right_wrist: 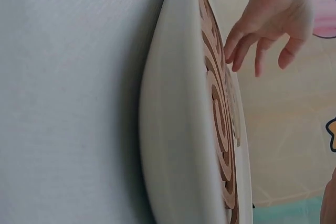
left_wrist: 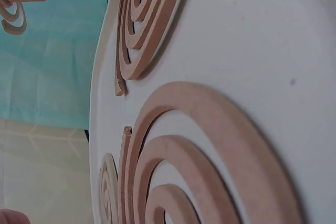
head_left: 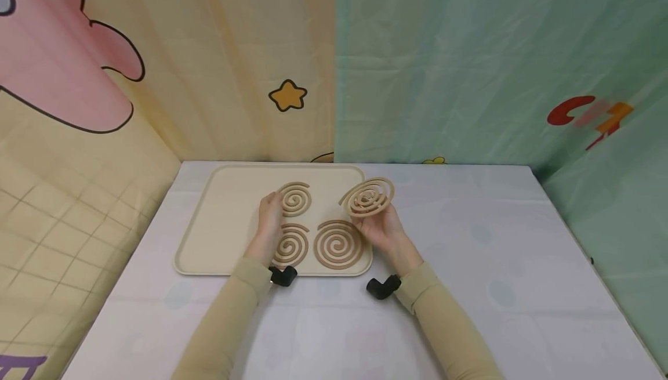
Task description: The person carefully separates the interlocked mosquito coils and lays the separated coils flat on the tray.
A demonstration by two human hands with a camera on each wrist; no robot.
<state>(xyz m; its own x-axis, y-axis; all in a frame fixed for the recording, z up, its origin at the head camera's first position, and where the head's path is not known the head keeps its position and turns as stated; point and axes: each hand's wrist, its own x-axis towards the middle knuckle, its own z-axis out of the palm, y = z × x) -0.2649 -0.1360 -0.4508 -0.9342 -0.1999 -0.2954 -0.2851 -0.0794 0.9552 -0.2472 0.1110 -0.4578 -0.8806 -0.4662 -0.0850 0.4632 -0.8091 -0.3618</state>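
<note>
My right hand (head_left: 383, 228) holds a tan mosquito coil (head_left: 386, 190) tilted above the right rim of a cream tray (head_left: 219, 217). Its rings overlap in view, so I cannot tell whether it is one coil or two nested. On the tray lie a back coil (head_left: 294, 199), a front middle coil (head_left: 290, 246) and a front right coil (head_left: 339, 245). My left hand (head_left: 269, 217) hovers beside the back and front middle coils, partly covering their left edges. The right wrist view shows the left hand (right_wrist: 275, 22) with fingers loosely spread, holding nothing; whether its fingertips touch a coil is unclear.
The tray stands on a table with a pale cloth (head_left: 469, 241), towards the back left. A printed curtain (head_left: 428, 78) hangs behind the table. Both wrists carry small black camera mounts (head_left: 383, 287). The tray's left half is bare surface.
</note>
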